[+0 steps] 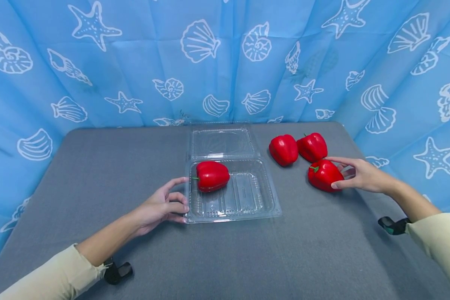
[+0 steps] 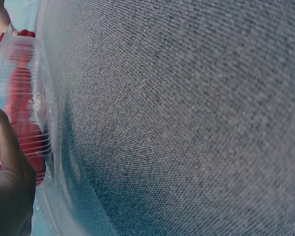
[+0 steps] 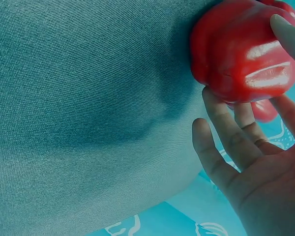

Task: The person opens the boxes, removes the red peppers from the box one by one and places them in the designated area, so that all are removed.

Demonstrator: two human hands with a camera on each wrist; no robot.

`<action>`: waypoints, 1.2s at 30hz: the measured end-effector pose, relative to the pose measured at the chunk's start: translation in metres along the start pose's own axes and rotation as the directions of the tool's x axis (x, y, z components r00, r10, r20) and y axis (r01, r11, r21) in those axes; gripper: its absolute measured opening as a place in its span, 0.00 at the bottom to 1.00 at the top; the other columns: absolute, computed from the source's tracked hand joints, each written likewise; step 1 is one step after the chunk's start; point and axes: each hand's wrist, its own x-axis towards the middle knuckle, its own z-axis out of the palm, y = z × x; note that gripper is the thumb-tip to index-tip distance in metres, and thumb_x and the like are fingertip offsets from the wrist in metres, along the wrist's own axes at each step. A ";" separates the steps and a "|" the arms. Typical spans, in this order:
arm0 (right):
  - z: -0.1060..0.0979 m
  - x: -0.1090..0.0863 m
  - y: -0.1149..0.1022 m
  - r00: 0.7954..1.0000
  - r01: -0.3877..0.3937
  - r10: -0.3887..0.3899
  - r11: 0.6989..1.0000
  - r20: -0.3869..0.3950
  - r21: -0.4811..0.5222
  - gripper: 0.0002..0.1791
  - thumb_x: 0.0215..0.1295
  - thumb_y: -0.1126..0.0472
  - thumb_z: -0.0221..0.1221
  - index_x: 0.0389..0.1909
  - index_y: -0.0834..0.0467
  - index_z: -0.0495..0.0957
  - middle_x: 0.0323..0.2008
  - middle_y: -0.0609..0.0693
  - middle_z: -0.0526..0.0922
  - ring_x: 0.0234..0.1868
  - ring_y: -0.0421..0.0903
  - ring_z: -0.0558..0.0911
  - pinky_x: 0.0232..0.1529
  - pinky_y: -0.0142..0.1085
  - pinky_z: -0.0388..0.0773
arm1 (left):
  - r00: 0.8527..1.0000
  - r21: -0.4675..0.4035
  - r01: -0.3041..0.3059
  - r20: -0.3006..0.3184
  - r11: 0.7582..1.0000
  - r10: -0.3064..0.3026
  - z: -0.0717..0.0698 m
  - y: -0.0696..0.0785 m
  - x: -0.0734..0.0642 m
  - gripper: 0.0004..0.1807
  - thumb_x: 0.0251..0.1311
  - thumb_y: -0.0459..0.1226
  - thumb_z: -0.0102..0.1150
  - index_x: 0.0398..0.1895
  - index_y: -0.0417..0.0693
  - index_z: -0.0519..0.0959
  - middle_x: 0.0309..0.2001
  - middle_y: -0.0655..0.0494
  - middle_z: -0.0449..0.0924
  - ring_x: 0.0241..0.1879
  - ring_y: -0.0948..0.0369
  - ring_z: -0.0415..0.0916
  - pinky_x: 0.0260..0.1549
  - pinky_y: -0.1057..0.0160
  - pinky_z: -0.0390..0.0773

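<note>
A clear plastic clamshell container [image 1: 243,214] lies opened out on the grey table, its lid [image 1: 221,141] folded back toward the curtain. One red bell pepper [image 1: 213,177] lies inside at the left, green stem pointing left. My left hand [image 1: 161,208] holds the container's left rim with its fingers; the left wrist view shows that hand [image 2: 10,182] against the clear wall. On the right, my right hand [image 1: 363,177] grips another red bell pepper [image 1: 324,177], thumb on the near side and fingers around the far side. The right wrist view shows this pepper [image 3: 241,54] between thumb and fingers.
Two more red bell peppers, one [image 1: 283,150] at the left and one [image 1: 312,146] at the right, lie just behind the gripped one. A blue curtain [image 1: 142,58] with white shells and starfish hangs behind the grey table [image 1: 225,258].
</note>
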 end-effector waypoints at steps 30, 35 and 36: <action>-0.001 0.049 -0.099 0.964 0.155 -0.149 0.988 -0.222 0.012 0.51 0.54 0.58 0.73 0.77 0.46 0.57 0.70 0.54 0.67 0.67 0.59 0.70 0.60 0.49 0.75 | 1.000 -0.018 -0.017 0.020 1.000 0.018 0.001 -0.001 0.000 0.48 0.59 0.27 0.61 0.78 0.51 0.45 0.41 0.51 0.76 0.40 0.55 0.80 0.43 0.53 0.84; 0.013 0.064 -0.118 0.962 0.236 -0.234 0.972 -0.142 -0.006 0.55 0.51 0.57 0.75 0.78 0.43 0.55 0.73 0.51 0.64 0.70 0.55 0.68 0.59 0.61 0.72 | 1.000 -0.019 -0.012 0.008 1.000 0.012 0.001 -0.001 0.000 0.48 0.59 0.27 0.61 0.78 0.52 0.46 0.41 0.51 0.76 0.39 0.55 0.80 0.42 0.54 0.84; 0.016 0.068 -0.122 0.961 0.247 -0.247 0.969 -0.126 -0.013 0.55 0.50 0.56 0.76 0.78 0.43 0.55 0.73 0.50 0.64 0.70 0.54 0.67 0.59 0.60 0.72 | 1.000 -0.018 -0.013 0.006 1.000 0.013 0.001 -0.001 0.000 0.48 0.59 0.27 0.61 0.78 0.52 0.46 0.41 0.51 0.76 0.39 0.55 0.80 0.42 0.53 0.84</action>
